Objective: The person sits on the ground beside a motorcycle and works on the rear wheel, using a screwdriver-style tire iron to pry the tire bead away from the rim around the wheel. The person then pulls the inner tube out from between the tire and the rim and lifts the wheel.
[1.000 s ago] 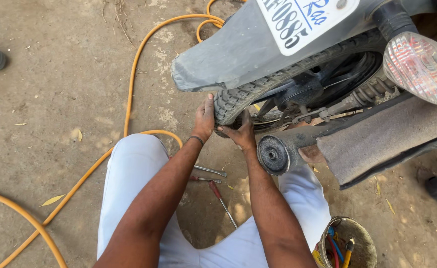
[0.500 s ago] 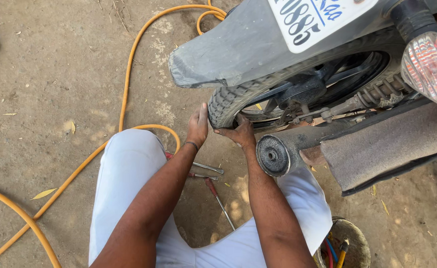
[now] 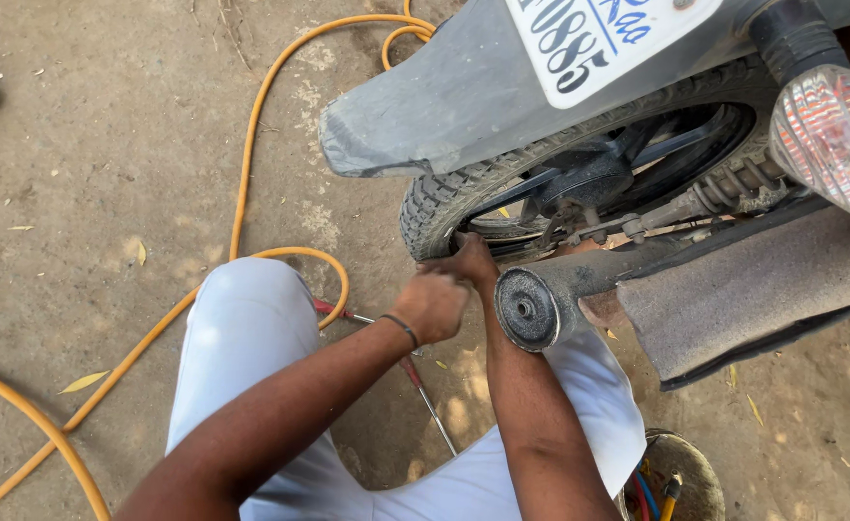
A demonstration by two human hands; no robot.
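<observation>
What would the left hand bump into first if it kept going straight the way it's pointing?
Most likely the rear tyre. The left hand points up and a bit right, with the knobbly black tread just ahead, next to the right hand. Depth is hard to judge.

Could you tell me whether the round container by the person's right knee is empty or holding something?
Holding something: the round container at the bottom edge shows red, blue and yellow tool handles sticking up inside it.
</observation>
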